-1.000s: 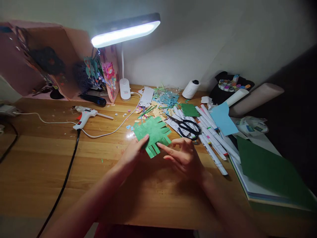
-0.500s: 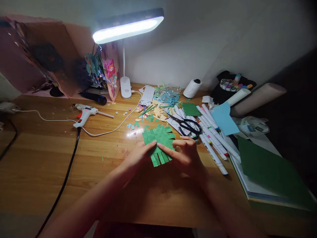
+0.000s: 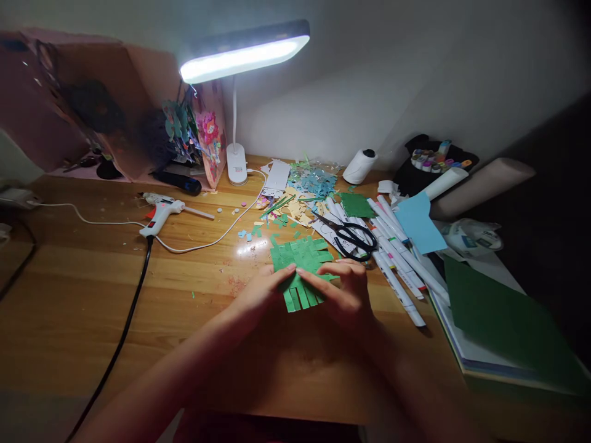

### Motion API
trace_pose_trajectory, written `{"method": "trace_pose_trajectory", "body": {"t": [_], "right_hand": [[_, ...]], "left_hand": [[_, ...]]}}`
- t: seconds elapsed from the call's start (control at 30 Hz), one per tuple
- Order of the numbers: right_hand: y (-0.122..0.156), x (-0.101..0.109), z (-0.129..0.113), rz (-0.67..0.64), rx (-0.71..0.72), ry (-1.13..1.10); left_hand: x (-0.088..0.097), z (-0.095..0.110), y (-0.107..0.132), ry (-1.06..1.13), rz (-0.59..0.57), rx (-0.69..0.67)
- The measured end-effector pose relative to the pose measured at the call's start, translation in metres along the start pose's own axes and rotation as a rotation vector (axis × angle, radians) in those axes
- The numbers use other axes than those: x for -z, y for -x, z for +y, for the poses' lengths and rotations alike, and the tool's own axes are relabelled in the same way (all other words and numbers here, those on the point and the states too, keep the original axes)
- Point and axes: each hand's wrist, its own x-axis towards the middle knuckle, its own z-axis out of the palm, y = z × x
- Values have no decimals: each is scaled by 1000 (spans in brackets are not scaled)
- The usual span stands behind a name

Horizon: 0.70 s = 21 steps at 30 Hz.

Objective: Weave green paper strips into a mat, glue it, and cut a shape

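A piece of green paper [image 3: 300,255] with slits cut along its edges is held a little above the desk, its strips fanning outward. My left hand [image 3: 265,292] grips it from the left, thumb on top and the other fingers hidden underneath. From the right, my right hand [image 3: 348,292] pinches the same paper, its index finger lying across the middle close to my left thumb. Its other fingers are curled, and what lies under the sheet is hidden. Just beyond my right hand, black-handled scissors [image 3: 353,239] rest on white paper and markers.
Paper scraps [image 3: 295,209] lie behind the hands. Several white markers [image 3: 397,289] spread to the right, beside dark green sheets [image 3: 503,320]. A glue gun [image 3: 159,215] with its cord lies left. A desk lamp [image 3: 244,55] shines overhead; a thread cone [image 3: 360,166] stands at the back.
The green paper appears slightly further right and lower, but the whole view has shifted a little too. Both hands keep their hold, and the right fingers have curled slightly differently.
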Motion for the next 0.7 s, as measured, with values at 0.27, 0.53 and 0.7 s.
{"method": "trace_pose_trajectory", "body": {"t": [0.27, 0.53, 0.7], "right_hand": [[6, -4, -1, 88, 32, -64], [3, -2, -2, 25, 60, -49], [5, -5, -9, -38, 150, -55]], "left_hand": [[2, -4, -2, 11, -32, 13], [1, -3, -3, 48, -3, -5], [2, -5, -4, 51, -37, 22]]}}
